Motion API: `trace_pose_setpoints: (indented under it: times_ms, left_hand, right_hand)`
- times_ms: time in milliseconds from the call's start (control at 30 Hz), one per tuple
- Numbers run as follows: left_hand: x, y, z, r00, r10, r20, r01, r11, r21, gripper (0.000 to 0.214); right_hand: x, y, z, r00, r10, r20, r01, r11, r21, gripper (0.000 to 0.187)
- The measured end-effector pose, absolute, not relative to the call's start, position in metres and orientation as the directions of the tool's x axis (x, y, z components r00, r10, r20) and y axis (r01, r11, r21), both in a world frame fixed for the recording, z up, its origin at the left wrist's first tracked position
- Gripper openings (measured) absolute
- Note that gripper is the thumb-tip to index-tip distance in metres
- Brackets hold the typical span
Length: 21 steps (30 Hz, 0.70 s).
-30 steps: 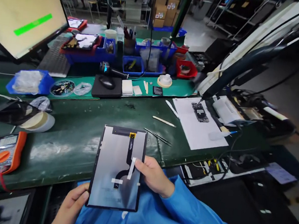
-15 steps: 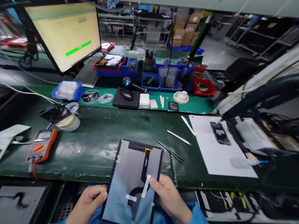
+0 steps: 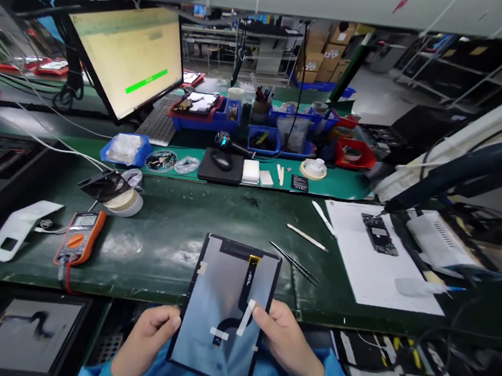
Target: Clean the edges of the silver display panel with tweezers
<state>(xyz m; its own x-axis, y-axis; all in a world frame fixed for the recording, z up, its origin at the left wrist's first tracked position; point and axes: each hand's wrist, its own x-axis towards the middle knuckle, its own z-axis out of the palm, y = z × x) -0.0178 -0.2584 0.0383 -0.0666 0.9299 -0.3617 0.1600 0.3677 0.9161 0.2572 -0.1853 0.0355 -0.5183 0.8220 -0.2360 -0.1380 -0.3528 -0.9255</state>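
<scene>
A tablet display panel (image 3: 207,303) is held by its two sides in front of my body, its grey back facing me. A black flex cable (image 3: 247,283) runs down it, with strips of white tape (image 3: 245,318) on it. My left hand (image 3: 148,339) grips the left edge, thumb along the rim. On the right edge, my right hand (image 3: 286,341) is closed with its thumb on the panel by the longer tape strip; its other fingers are behind the panel. Tweezers (image 3: 294,264) and a thin wooden stick (image 3: 307,237) lie on the bench beyond.
An orange multimeter (image 3: 80,239) and a white bracket (image 3: 22,231) lie on the left of the bench (image 3: 162,214). At right, a phone board (image 3: 379,234) rests on white paper (image 3: 385,280). Behind are a monitor (image 3: 131,50), a mouse (image 3: 221,160) and blue bins. Another panel (image 3: 25,332) lies lower left.
The camera view has turned slightly left, so the bench things appear shifted to the right. The panel is tilted a little more clockwise, still held in both hands.
</scene>
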Motion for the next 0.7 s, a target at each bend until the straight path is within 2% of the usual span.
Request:
trace_pose_setpoints:
  times_ms: [133,200,300,600,700]
  left_hand:
    - [-0.017,-0.256,0.046,-0.008,0.956,-0.293,0.171,0.29,0.942,0.043]
    - [-0.015,-0.256,0.05,0.008,0.958,-0.286,0.117,0.283,0.952,0.036]
    - [-0.011,-0.258,0.054,0.034,0.959,-0.281,0.02,0.281,0.96,0.038]
    - [-0.005,-0.259,0.054,0.119,0.963,-0.243,-0.162,0.26,0.952,0.037]
    - [-0.006,-0.257,0.057,0.153,0.964,-0.216,-0.138,0.237,0.962,0.035]
  right_hand:
    - [0.253,-0.182,0.039,-0.434,0.843,-0.318,-0.226,-0.444,-0.867,0.033]
    - [0.253,-0.178,0.042,-0.363,0.845,-0.393,-0.286,-0.503,-0.816,0.033]
    - [0.254,-0.172,0.046,-0.28,0.832,-0.48,-0.359,-0.554,-0.751,0.036]
    - [0.261,-0.162,0.048,-0.086,0.805,-0.587,-0.434,-0.56,-0.706,0.047]
    - [0.262,-0.162,0.047,-0.082,0.811,-0.579,-0.435,-0.552,-0.712,0.047]
